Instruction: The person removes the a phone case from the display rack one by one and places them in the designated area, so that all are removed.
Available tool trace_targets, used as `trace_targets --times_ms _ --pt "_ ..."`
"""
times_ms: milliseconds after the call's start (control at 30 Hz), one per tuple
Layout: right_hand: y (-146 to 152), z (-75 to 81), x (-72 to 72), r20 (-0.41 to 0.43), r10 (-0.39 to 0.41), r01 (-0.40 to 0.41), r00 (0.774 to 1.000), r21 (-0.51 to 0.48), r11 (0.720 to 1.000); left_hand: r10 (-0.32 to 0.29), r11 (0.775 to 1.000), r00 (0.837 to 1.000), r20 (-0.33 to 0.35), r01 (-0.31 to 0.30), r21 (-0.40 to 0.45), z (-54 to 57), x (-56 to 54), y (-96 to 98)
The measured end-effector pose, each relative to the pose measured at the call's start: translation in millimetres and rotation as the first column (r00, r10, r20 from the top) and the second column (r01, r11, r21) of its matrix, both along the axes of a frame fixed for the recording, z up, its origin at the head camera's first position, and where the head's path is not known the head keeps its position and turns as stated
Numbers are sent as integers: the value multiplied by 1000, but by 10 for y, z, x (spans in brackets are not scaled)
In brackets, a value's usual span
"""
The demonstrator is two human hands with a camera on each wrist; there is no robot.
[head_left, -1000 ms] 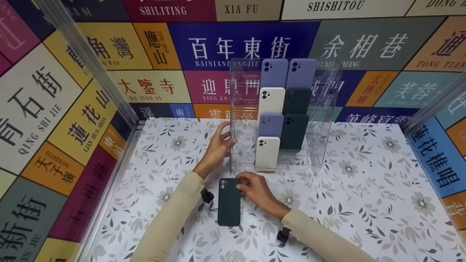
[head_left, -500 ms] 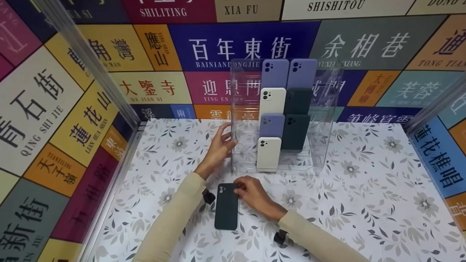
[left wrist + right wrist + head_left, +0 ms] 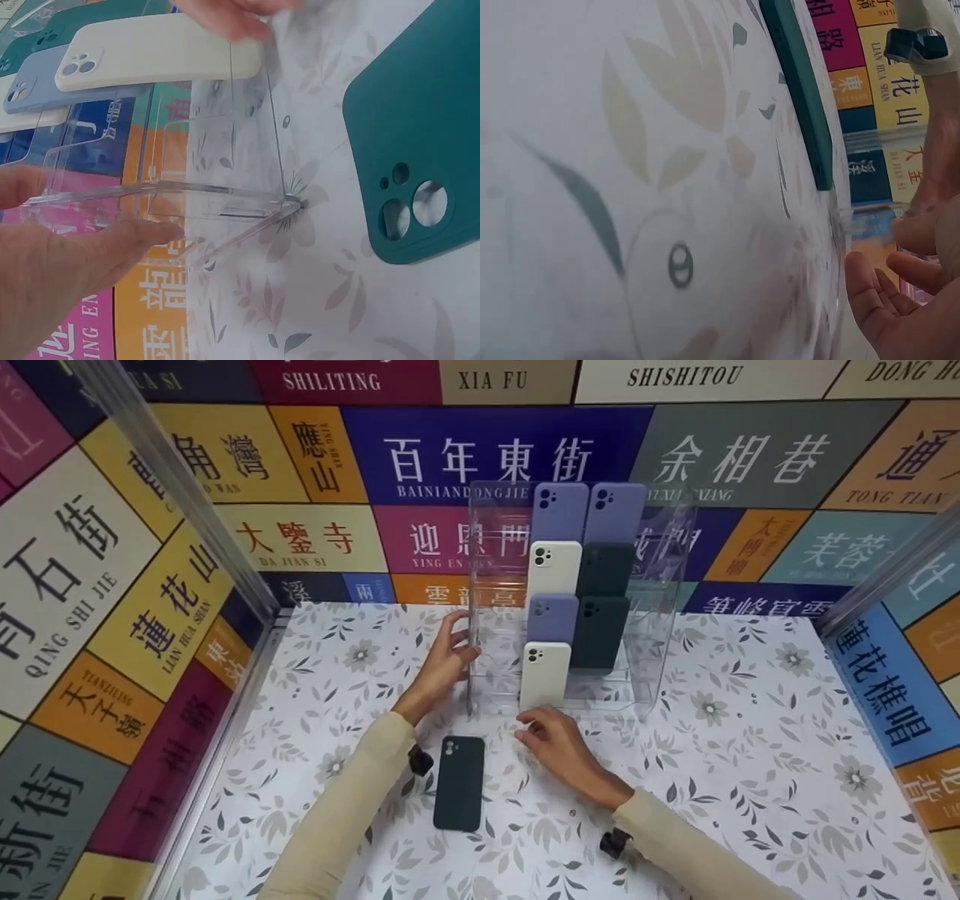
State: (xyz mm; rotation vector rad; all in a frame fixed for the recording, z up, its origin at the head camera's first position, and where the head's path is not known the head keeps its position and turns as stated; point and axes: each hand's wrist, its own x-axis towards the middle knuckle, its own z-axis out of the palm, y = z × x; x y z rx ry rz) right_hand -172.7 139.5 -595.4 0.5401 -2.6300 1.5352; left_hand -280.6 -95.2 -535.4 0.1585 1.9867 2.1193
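Observation:
My left hand point(image 3: 444, 656) grips the left side panel of a clear acrylic display rack point(image 3: 651, 682); in the left wrist view the thumb and a finger point(image 3: 135, 234) lie on either side of its edge. Flat on the tablecloth in front of the rack is a dark green phone case point(image 3: 459, 784), camera holes toward the rack. My right hand point(image 3: 559, 742) is off that case, fingers loosely bent and holding nothing. Its fingertips are just below the lowest white phone case point(image 3: 545, 675), which leans in the rack's front row.
Higher in the rack stand purple phone cases point(image 3: 560, 510), another white case point(image 3: 553, 570) and dark green cases point(image 3: 600, 634), in two columns. A sign-printed wall point(image 3: 495, 450) rises behind. A metal frame post point(image 3: 202, 502) edges the table at left.
My right hand has let go of the green phone case and moved right and up toward the rack. The case has been set slightly nearer me. My left hand keeps its grip.

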Motion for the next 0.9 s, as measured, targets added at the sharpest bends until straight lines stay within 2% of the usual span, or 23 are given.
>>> trace_targets --times_ms 133,233,433,633,767,900 --pt "180 119 -18 5 -14 14 1000 -15 1000 -12 1000 998 -54 12 -12 11 -25 -50" --pt "297 209 -39 -25 -38 38 999 2 999 -26 1000 997 -75 24 -16 15 -44 -72" --pt "498 398 -102 -117 -57 64 991 58 996 -43 999 996 -74 43 -14 23 -65 -76" --pt "647 588 -212 -234 -51 84 971 131 988 -39 999 996 -80 37 -21 33 -42 -62" --pt "699 663 -303 -299 -54 104 953 154 982 -30 999 996 -85 27 -25 14 -22 -44" --pt "717 690 -369 -310 -46 106 950 179 978 -29 999 995 -91 26 -26 -16 -11 -23"
